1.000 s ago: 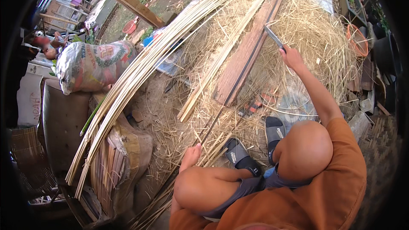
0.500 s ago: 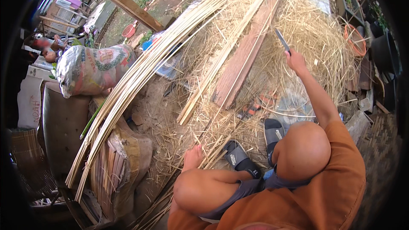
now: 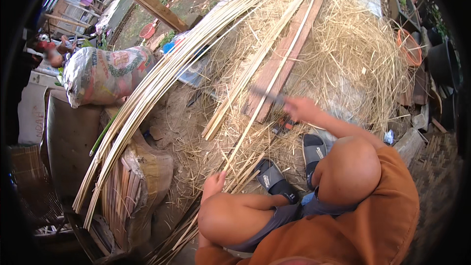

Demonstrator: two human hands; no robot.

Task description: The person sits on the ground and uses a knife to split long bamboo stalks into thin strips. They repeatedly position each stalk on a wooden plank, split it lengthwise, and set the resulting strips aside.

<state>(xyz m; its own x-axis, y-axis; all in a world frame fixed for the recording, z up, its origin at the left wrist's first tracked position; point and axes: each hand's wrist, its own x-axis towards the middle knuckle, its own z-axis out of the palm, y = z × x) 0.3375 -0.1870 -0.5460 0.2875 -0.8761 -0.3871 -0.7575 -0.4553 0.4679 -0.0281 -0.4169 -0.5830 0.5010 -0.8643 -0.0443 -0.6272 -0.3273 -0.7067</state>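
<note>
Bamboo strip (image 3: 267, 93), one long pale one, runs from the left hand (image 3: 214, 185) near the person's left knee up over the wooden plank (image 3: 282, 54) toward the top of the straw pile (image 3: 353, 44). Left hand pinches the strip's near end, fingers closed on it. Right hand (image 3: 301, 109) is fisted around a knife (image 3: 267, 94); one blade, blurred, pointing left, lying at or just over the strip above the plank's near end; contact cannot be told. Two black sandals: one (image 3: 274, 179) just right of the left hand, the other (image 3: 314, 149) below the right forearm. One thick bundle of long bamboo strips (image 3: 157, 83) arcs from the ground's lower left to its top centre, well left of the hands. One printed sack (image 3: 105, 73) sits at the left edge beside that bundle. One orange basket (image 3: 409, 46) at the right edge of the straw. One small red bowl (image 3: 147, 30) on the dirt near the top left.
</note>
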